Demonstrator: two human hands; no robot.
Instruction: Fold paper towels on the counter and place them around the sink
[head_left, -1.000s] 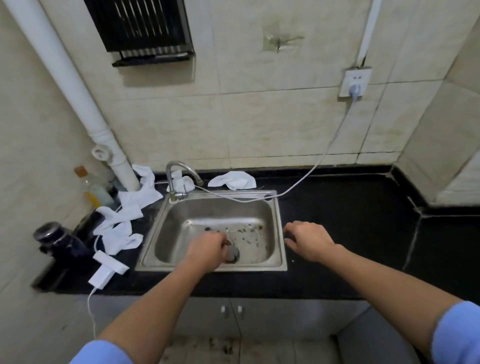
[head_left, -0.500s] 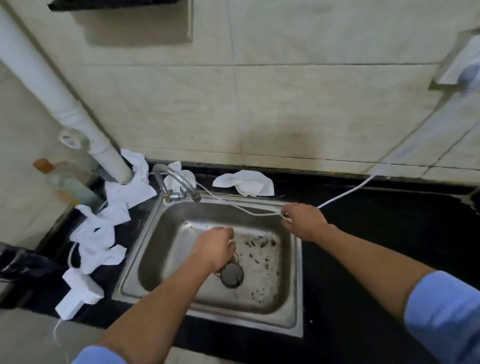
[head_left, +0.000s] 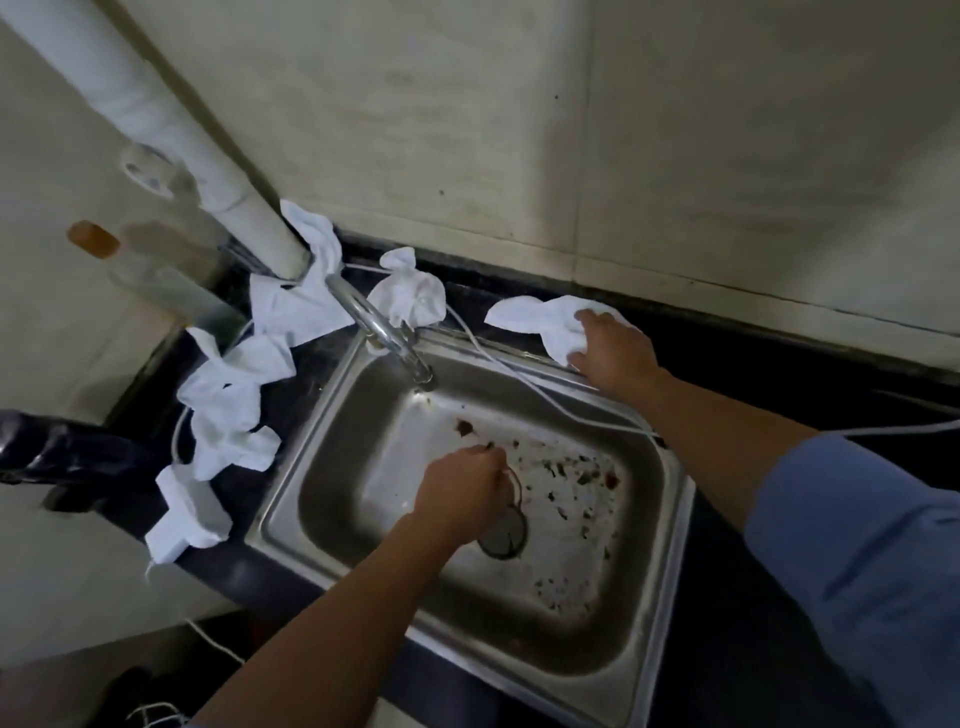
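Observation:
A steel sink (head_left: 670, 525) is set into the black counter (head_left: 810, 374). My right hand (head_left: 615, 351) lies on a crumpled white paper towel (head_left: 535, 319) behind the sink's back rim, fingers curled onto it. My left hand (head_left: 460, 491) hangs inside the basin above the drain (head_left: 504, 535), fingers closed; anything in it is hidden. Another crumpled towel (head_left: 410, 293) sits behind the faucet (head_left: 382, 332). Several more towels (head_left: 234, 395) trail along the sink's left side, up to the pipe (head_left: 156, 119).
A white cable (head_left: 561, 405) runs across the sink's back right corner to the right. A white adapter block (head_left: 179, 514) lies at the counter's left front. A clear bottle with an orange cap (head_left: 150, 270) and a dark object (head_left: 57, 452) stand at left. Food scraps dot the basin.
My right hand has left the cable at the sink's back rim and gone farther back onto the crumpled towel. The camera has moved closer and tilted down. My left hand stays in the basin.

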